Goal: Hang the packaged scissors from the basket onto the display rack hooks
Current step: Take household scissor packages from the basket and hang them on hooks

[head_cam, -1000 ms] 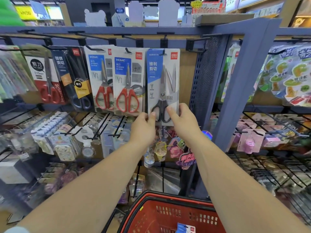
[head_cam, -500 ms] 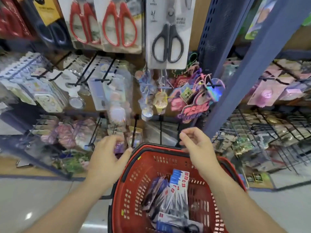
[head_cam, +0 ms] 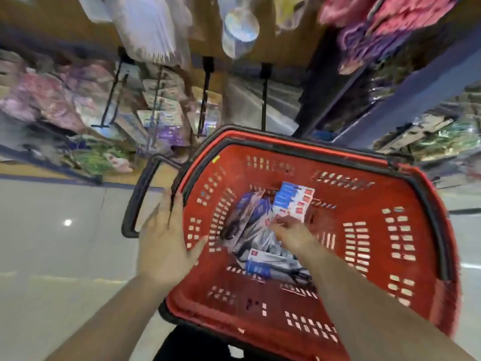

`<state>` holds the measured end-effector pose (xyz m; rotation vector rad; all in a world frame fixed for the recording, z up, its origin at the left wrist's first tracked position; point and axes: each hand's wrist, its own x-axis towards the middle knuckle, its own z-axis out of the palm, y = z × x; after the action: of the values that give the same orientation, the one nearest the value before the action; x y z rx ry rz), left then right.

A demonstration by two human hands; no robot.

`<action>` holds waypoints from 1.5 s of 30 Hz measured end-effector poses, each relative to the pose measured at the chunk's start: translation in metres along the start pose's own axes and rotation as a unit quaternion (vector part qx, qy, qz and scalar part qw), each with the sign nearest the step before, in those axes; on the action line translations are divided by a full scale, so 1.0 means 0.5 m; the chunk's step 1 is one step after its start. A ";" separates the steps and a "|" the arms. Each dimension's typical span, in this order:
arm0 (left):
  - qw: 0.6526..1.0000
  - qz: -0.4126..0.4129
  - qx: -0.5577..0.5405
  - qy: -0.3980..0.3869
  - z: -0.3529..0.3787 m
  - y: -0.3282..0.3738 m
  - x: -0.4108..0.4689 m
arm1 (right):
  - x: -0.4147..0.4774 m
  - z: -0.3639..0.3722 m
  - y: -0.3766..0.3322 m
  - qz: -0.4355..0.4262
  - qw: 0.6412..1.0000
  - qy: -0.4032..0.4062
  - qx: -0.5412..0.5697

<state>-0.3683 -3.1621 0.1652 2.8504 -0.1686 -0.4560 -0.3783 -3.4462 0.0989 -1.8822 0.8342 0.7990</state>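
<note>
Head view: left hand rests flat, fingers straight, on red basket's left rim; right hand reaches onto packaged scissors inside, grip probably pinching but too blurred to tell.

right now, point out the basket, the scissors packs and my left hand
basket [head_cam: 338, 184]: head view, far red wall
scissors packs [head_cam: 253, 230]: head view, middle of the pile
left hand [head_cam: 166, 238]: head view, back of the hand

Pale glossy floor, blurred shelves of merchandise
</note>
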 end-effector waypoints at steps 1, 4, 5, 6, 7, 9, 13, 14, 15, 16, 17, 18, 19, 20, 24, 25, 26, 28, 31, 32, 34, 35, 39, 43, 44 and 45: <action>1.000 0.002 0.001 0.011 0.008 -0.005 0.001 | 0.021 0.019 0.005 0.003 1.000 -0.001 0.002; 0.999 -0.012 -0.010 0.038 0.014 -0.009 -0.005 | 0.049 0.074 0.004 0.010 0.999 0.015 0.029; 0.999 -0.014 -0.010 0.039 0.016 -0.010 -0.005 | 0.060 0.093 0.003 0.008 0.999 0.022 0.034; 0.999 -0.014 -0.011 0.040 0.017 -0.009 -0.006 | 0.068 0.112 -0.001 0.000 0.999 0.028 0.039; 0.999 -0.015 -0.013 0.041 0.016 -0.006 -0.006 | 0.074 0.129 -0.004 -0.008 0.998 0.034 0.045; 0.999 -0.015 -0.012 0.046 0.017 -0.003 -0.005 | 0.085 0.160 -0.006 -0.008 0.997 0.049 0.053; 0.999 -0.016 0.000 0.052 0.023 -0.009 -0.009 | 0.103 0.201 -0.013 0.031 0.997 0.058 0.045; 0.999 -0.019 0.001 0.048 0.024 -0.010 -0.009 | 0.109 0.208 -0.016 0.035 0.997 0.060 0.037; 0.999 -0.020 0.001 0.047 0.023 -0.010 -0.008 | 0.114 0.214 -0.020 0.044 0.996 0.065 0.032; 0.999 -0.019 0.001 0.046 0.021 -0.009 -0.007 | 0.120 0.219 -0.020 0.055 0.995 0.072 0.035; 0.999 -0.017 0.001 0.046 0.021 -0.008 -0.006 | 0.124 0.221 -0.021 0.066 0.994 0.079 0.043; 0.999 -0.014 0.001 0.045 0.021 -0.008 -0.006 | 0.125 0.221 -0.021 0.075 0.992 0.085 0.049; 0.999 -0.011 0.002 0.046 0.021 -0.008 -0.006 | 0.123 0.218 -0.021 0.084 0.991 0.091 0.053; 0.999 -0.009 0.004 0.048 0.021 -0.008 -0.006 | 0.118 0.213 -0.018 0.087 0.989 0.101 0.063; 0.998 -0.006 0.005 0.058 0.023 -0.010 -0.009 | 0.081 0.182 0.002 0.085 0.983 0.116 0.112; 0.998 -0.003 0.003 0.056 0.023 -0.010 -0.009 | 0.069 0.171 0.008 0.077 0.984 0.112 0.117; 0.999 0.002 -0.001 0.052 0.023 -0.011 -0.009 | 0.055 0.157 0.012 0.068 0.985 0.104 0.119; 0.999 0.004 -0.005 0.047 0.021 -0.010 -0.008 | 0.022 0.126 0.020 0.035 0.987 0.088 0.132; 0.996 0.020 -0.019 0.080 0.009 0.003 -0.013 | -0.034 0.072 0.023 -0.022 0.985 0.055 0.163; 0.994 0.038 -0.035 0.101 0.005 0.012 -0.017 | -0.055 0.052 0.021 -0.040 0.981 0.040 0.187; 0.987 0.070 -0.087 0.118 0.001 0.041 -0.025 | -0.093 0.010 0.013 -0.067 0.968 0.006 0.240; 0.985 0.066 -0.125 0.103 -0.002 0.060 -0.026 | -0.111 -0.010 0.008 -0.076 0.964 -0.014 0.256; 0.929 -0.077 -0.349 -0.094 0.008 0.143 -0.008 | -0.165 -0.080 -0.004 -0.122 0.955 -0.092 0.256; 0.747 -0.190 -0.611 -0.181 0.030 0.210 0.004 | -0.188 -0.110 -0.014 -0.150 0.957 -0.160 0.192; 0.723 -0.196 -0.636 -0.188 0.035 0.222 0.004 | -0.188 -0.111 -0.015 -0.152 0.956 -0.168 0.184; 0.715 -0.192 -0.644 -0.196 0.038 0.232 0.003 | -0.185 -0.110 -0.013 -0.150 0.958 -0.162 0.184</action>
<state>-0.3817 -3.2784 0.1779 1.3465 0.5013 -0.8192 -0.4147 -3.4728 0.1967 -1.4503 0.4387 0.6823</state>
